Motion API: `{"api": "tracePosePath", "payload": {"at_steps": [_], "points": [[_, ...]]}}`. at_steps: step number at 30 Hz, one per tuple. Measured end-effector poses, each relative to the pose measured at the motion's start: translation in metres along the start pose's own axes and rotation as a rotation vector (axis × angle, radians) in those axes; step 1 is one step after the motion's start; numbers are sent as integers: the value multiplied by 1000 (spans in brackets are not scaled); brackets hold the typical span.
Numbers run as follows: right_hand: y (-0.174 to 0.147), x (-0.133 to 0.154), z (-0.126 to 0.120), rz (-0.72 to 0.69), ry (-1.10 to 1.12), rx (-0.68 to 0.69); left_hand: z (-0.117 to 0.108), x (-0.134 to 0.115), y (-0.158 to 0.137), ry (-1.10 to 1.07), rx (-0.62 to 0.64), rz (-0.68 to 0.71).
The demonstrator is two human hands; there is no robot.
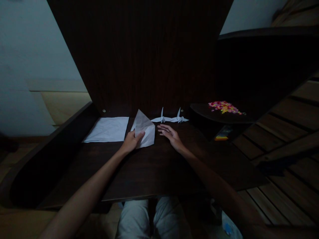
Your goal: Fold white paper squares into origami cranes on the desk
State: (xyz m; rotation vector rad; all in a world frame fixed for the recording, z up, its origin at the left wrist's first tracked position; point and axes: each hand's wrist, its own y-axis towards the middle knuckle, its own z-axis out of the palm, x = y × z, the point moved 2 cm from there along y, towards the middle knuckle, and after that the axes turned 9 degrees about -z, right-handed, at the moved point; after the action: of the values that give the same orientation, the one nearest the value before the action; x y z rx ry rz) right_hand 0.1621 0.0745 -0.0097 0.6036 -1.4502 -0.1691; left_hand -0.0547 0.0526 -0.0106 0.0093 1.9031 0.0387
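My left hand point(132, 141) grips a folded sheet of white paper point(146, 127) by its lower left side, thumb on the near face. The paper is raised off the dark desk, with one corner pointing up and creases across it. Just to its right, my right hand point(171, 135) hovers with fingers stretched out, apart from the paper and holding nothing. Behind the hands, two white origami cranes point(178, 119) stand side by side against the back panel. A stack of white paper point(108, 129) lies flat left of my left hand.
A dark wooden desk point(149, 179) has a raised side wall point(54, 149) on the left and a tall back panel point(149, 59). On a corner shelf point(203, 111) at the right lies a pile of small colourful pieces point(225, 107). Beneath it is a yellow-orange item point(221, 137).
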Motion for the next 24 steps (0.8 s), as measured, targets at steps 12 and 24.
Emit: {"api": "tracePosePath", "payload": {"at_steps": [12,24], "points": [[-2,-26,-5,156,-91,26,9,3,1,24,7,-131],[-7,-17,3,-265,-946,245,3,6,2,598,-134,150]]}}
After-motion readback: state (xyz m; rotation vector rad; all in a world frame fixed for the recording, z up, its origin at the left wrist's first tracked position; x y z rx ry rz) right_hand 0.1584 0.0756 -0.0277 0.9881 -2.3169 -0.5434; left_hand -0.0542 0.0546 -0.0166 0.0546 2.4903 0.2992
